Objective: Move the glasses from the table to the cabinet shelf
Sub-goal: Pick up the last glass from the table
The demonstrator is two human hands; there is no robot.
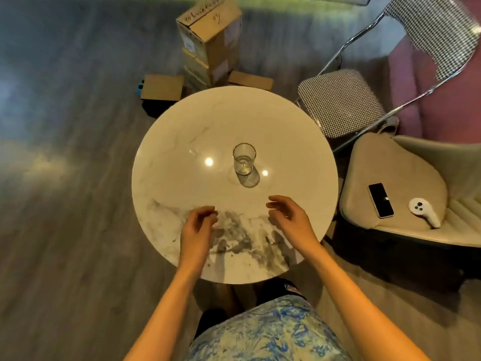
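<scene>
One glass [244,160] stands upright at the table [169,142] centre. Left hand [199,230] and right hand [289,220] hover near the front edge, fingers loosely curled, empty, positioned for reaching.

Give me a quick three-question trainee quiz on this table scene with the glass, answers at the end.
1. Fill in: the glass stands ____ near the middle of the round table.
2. True or false: neither the left hand nor the right hand touches the glass.
3. The phone lies on: A) the table B) the beige chair C) a cardboard box.
Key: 1 upright; 2 true; 3 B.
</scene>
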